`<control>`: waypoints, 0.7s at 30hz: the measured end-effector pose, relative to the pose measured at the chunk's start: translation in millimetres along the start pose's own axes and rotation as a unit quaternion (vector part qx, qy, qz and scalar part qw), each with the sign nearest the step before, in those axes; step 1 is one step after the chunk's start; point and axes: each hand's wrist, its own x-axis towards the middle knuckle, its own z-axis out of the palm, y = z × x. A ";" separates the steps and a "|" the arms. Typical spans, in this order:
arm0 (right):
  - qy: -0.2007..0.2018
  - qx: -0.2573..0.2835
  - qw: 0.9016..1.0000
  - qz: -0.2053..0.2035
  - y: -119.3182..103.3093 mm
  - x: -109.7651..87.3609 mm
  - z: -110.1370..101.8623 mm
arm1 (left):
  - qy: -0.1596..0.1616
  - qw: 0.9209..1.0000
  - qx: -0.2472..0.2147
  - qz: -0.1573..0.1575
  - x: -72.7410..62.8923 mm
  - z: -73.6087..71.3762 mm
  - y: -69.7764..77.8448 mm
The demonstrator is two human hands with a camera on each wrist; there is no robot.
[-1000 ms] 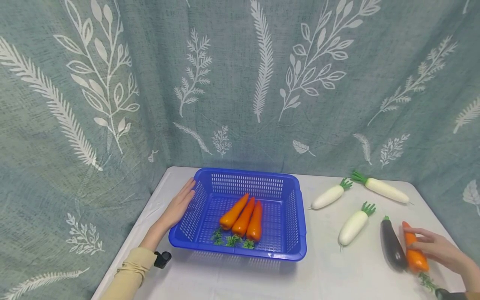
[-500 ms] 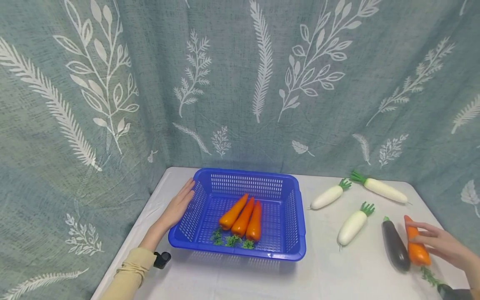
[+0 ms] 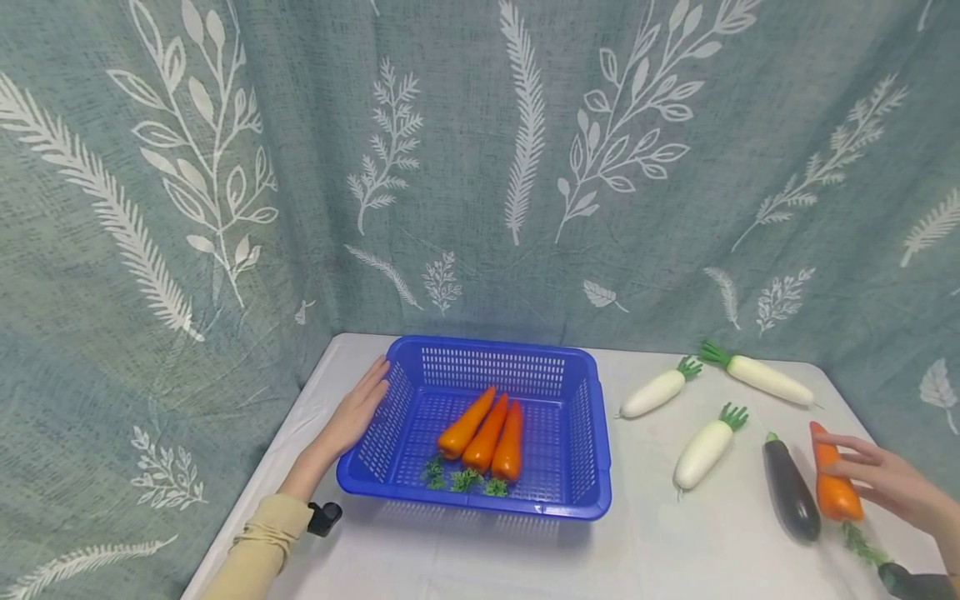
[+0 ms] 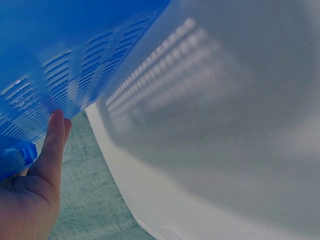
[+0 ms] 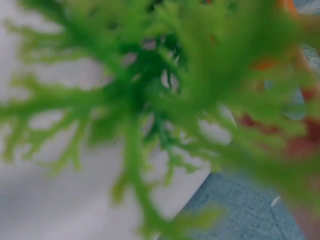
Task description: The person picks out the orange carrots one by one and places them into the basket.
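In the head view my left hand point(image 3: 362, 414) rests along the left side of the blue basket point(image 3: 480, 505), fingers extended. In the left wrist view its straight fingers point(image 4: 52, 145) touch the slotted outer wall point(image 4: 82, 67). At the far right my right hand point(image 3: 885, 483) grips an orange carrot point(image 3: 834, 492), fingers over its upper side. Its green top point(image 3: 862, 543) trails toward the wrist and, blurred, fills much of the right wrist view. A dark eggplant point(image 3: 792, 492) lies just left of that carrot. Three carrots point(image 3: 480, 437) lie side by side inside the basket.
Three white radishes with green tops lie right of the basket: one near its rim point(image 3: 652, 395), one at the back right point(image 3: 772, 381), one in front point(image 3: 705, 455). A patterned green curtain point(image 3: 480, 167) hangs behind the white table point(image 3: 420, 558).
My right hand and the carrot have shifted slightly up in the head view, the carrot drawing a little away from the eggplant. My left hand and the basket have stayed put.
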 end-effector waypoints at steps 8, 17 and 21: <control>0.001 0.007 1.000 -0.006 -6.5 1.0 -0.5 | -0.001 1.000 0.004 -0.003 -0.5 -0.2 -1.3; -0.002 0.066 0.997 -0.035 -3.8 4.8 5.3 | -0.001 1.000 0.004 -0.005 -0.3 1.2 0.0; -0.010 0.076 0.996 -0.041 -3.8 7.2 8.2 | -0.001 1.000 0.004 -0.005 -0.6 2.0 -0.1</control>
